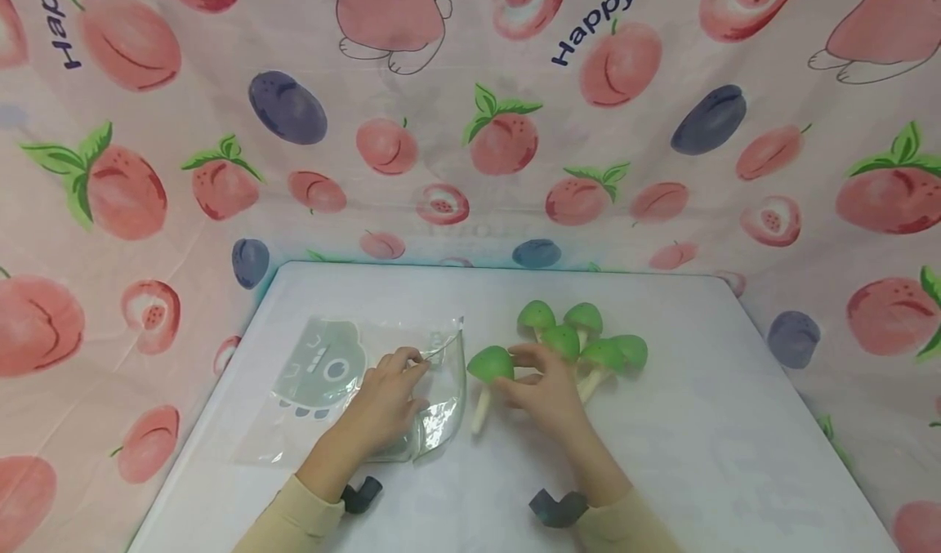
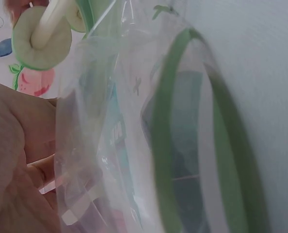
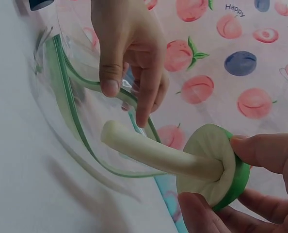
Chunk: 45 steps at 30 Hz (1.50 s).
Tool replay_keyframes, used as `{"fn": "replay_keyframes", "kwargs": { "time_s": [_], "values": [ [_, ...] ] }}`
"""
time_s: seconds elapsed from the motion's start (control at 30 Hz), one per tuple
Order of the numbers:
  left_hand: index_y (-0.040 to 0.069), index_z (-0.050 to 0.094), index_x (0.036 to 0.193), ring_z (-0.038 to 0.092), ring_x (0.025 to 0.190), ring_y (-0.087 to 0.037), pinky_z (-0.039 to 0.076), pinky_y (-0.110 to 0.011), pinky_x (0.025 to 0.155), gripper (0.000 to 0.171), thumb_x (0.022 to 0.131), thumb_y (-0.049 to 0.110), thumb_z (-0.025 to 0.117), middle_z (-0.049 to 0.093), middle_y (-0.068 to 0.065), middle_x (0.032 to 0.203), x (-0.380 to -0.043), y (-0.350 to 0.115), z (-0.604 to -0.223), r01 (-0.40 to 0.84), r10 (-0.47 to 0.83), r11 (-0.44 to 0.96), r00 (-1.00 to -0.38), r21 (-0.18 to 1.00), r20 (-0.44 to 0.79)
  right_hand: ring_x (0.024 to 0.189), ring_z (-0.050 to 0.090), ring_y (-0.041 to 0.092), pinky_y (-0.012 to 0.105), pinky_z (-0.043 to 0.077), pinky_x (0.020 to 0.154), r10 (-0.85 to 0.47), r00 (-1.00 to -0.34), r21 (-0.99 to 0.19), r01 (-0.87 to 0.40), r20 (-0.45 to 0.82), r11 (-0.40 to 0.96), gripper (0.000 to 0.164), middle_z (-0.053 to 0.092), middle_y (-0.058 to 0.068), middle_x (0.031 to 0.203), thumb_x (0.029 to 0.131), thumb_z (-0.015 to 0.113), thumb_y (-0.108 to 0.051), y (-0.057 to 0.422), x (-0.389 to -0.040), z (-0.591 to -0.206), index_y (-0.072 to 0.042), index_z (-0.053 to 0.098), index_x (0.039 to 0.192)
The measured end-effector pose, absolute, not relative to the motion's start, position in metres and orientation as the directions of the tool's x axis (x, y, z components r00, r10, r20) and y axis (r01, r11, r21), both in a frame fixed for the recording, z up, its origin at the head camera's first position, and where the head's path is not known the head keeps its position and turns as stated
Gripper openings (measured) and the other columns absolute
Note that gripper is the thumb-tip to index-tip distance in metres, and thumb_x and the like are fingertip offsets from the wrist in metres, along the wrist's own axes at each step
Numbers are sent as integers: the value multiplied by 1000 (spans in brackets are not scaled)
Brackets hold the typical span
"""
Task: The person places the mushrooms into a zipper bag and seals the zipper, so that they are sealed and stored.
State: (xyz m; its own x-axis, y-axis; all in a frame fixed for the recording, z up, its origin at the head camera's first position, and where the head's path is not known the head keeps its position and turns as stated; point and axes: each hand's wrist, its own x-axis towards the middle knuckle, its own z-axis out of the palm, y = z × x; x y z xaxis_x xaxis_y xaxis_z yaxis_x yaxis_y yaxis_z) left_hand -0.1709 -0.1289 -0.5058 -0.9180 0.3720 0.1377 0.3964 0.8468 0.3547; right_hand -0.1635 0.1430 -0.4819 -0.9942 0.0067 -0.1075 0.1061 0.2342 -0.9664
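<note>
In the head view my right hand [image 1: 544, 385] pinches a toy mushroom [image 1: 491, 365] by its green cap, with the pale stem hanging down. The right wrist view shows thumb and fingers round the rim of that cap, its stem [image 3: 158, 150] pointing at the bag's mouth. My left hand [image 1: 385, 398] grips the upper edge of a clear zip bag [image 1: 441, 410], whose green zip strip [image 3: 76, 107] stands parted in a wide loop. A grey-green cartoon print [image 1: 331, 365] covers part of the bag, which lies on the white table.
Several more green-capped mushrooms [image 1: 562, 342] lie in a cluster just beyond and right of my right hand. The white table [image 1: 698, 455] backs onto a fruit-patterned cloth [image 1: 441, 128]. Dark bands [image 1: 559, 508] sit at both wrists.
</note>
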Motion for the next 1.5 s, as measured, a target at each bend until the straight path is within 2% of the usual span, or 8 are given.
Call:
{"fn": "replay_keyframes", "kwargs": {
  "time_s": [0.33,0.63,0.77,1.0,1.1,1.27,1.33,1.5],
  "values": [
    [6,67,144,59,130,-30,51,-46,95,58,91,22,86,59,-7,144,-170,-128,-506,407,377,834,-913,372,155,88,78,20,36,67,78,28,-994,-968,112,-109,225,51,72,17,133,86,90,-18,120,-169,-493,-10,68,130],
    [7,67,144,59,130,-31,52,-47,97,58,92,24,86,59,-7,144,-171,-128,-507,422,388,828,-907,368,167,91,78,23,36,67,78,27,-993,-976,114,-111,186,50,72,20,133,86,88,-18,106,-173,-504,-8,67,131],
    [8,66,145,60,129,-31,53,-48,97,59,91,25,86,59,-7,144,-172,-128,-507,428,393,825,-904,369,170,100,77,27,38,67,83,45,-994,-967,106,-98,233,53,74,18,131,85,90,-26,101,-175,-510,-10,68,130],
    [7,67,143,61,128,-31,54,-48,94,58,91,25,87,59,-8,144,-173,-126,-507,416,383,835,-909,360,164,121,71,35,51,60,102,43,-996,-954,91,-83,287,53,76,13,128,85,90,-33,95,-176,-519,-13,70,130],
    [7,67,143,61,126,-31,54,-47,94,58,91,25,87,60,-8,144,-173,-125,-506,414,381,833,-910,365,164,120,71,34,49,61,100,37,-995,-955,99,-92,281,53,76,15,128,85,89,-31,93,-176,-521,-12,69,130],
    [7,67,142,63,124,-30,55,-47,93,59,90,26,88,61,-8,143,-172,-125,-505,418,379,831,-909,367,175,104,77,27,38,67,84,6,-991,-967,133,-135,217,55,72,21,133,87,88,-25,91,-177,-524,-6,66,133],
    [7,68,142,63,123,-30,55,-47,93,59,90,25,88,61,-8,142,-172,-125,-505,421,379,831,-907,365,184,100,78,27,37,67,81,-2,-990,-969,140,-144,203,56,71,22,134,87,87,-24,90,-177,-525,-5,64,134],
    [6,68,141,63,122,-31,55,-51,94,59,89,24,89,61,-8,141,-173,-125,-505,433,382,818,-901,379,206,114,72,30,46,63,96,21,-993,-949,114,-113,292,56,73,17,131,86,89,-32,88,-175,-525,-9,67,132]
  ]
}}
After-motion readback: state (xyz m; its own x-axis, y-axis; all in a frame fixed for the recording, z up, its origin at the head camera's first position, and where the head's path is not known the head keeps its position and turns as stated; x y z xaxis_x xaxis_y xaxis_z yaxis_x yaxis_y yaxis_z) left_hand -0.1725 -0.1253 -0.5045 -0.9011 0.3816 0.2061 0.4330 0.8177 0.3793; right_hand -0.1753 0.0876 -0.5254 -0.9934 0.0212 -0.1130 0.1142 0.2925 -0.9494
